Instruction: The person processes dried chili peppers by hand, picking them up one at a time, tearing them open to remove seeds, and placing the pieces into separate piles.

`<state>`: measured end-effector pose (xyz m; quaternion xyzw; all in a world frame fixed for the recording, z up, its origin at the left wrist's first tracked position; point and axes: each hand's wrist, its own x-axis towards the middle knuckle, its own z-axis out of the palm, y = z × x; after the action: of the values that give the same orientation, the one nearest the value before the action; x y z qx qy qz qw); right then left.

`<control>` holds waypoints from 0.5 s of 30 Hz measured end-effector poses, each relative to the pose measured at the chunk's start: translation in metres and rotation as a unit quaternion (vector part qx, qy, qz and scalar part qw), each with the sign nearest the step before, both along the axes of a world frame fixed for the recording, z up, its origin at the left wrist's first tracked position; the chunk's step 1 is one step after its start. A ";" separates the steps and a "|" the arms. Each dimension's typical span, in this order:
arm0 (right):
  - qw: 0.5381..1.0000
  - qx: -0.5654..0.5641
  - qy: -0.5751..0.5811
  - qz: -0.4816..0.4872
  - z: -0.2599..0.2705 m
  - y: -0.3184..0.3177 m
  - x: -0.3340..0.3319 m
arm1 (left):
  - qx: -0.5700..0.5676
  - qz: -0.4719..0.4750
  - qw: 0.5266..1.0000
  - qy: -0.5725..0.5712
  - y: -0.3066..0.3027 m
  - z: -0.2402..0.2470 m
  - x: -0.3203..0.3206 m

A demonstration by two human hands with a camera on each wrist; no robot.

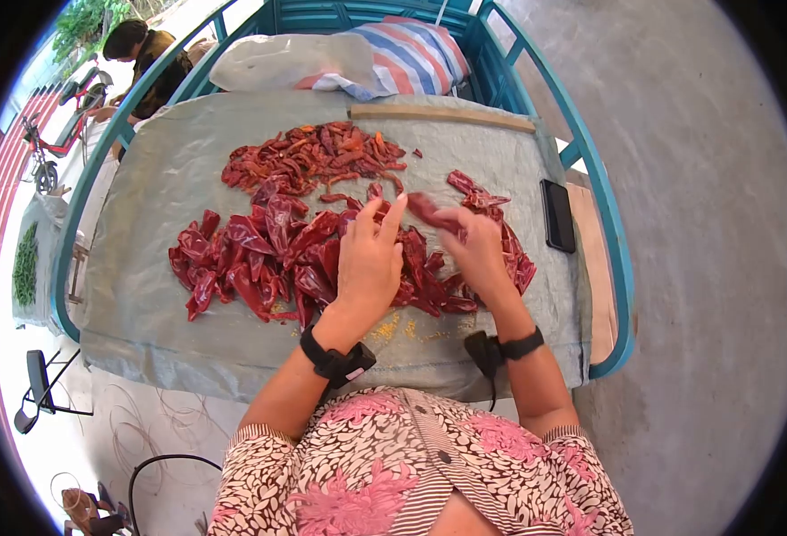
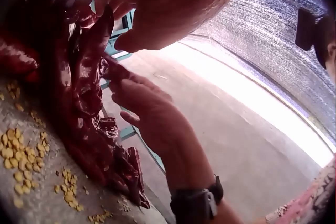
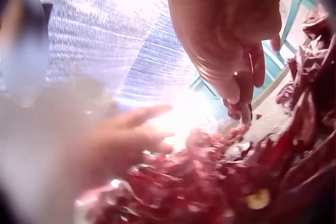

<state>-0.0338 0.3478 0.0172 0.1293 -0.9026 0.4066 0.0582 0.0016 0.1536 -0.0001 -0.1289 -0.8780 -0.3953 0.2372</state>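
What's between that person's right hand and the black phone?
By the right hand, red peppers; then bare grey sheet up to the phone, as the head view shows.

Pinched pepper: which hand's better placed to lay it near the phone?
Right, likely: the right hand pinches the pepper and is nearer the phone; the left hand, fingers extended, is over the big heap.

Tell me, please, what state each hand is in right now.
Left hand: open, fingers over the peppers.
Right hand: closed, pinching one pepper.
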 end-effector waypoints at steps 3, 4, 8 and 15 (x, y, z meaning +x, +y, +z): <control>0.985 -0.115 -0.102 0.084 0.009 -0.004 0.021 | -0.047 -0.025 0.999 0.011 -0.005 -0.002 -0.003; 0.980 -0.139 -0.117 0.079 0.010 -0.001 0.022 | -0.057 -0.042 0.997 0.018 -0.007 -0.004 -0.004; 0.999 0.021 0.028 -0.014 0.001 0.035 -0.006 | -0.032 -0.019 0.998 0.054 -0.010 -0.003 -0.006; 0.943 0.283 0.105 -0.142 -0.038 0.079 -0.070 | -0.148 0.032 0.984 0.097 -0.010 0.000 -0.001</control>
<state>-0.1042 0.4266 -0.0204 0.0528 -0.9781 0.1065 0.1707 0.0008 0.1441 0.0004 -0.1718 -0.9031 -0.2390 0.3126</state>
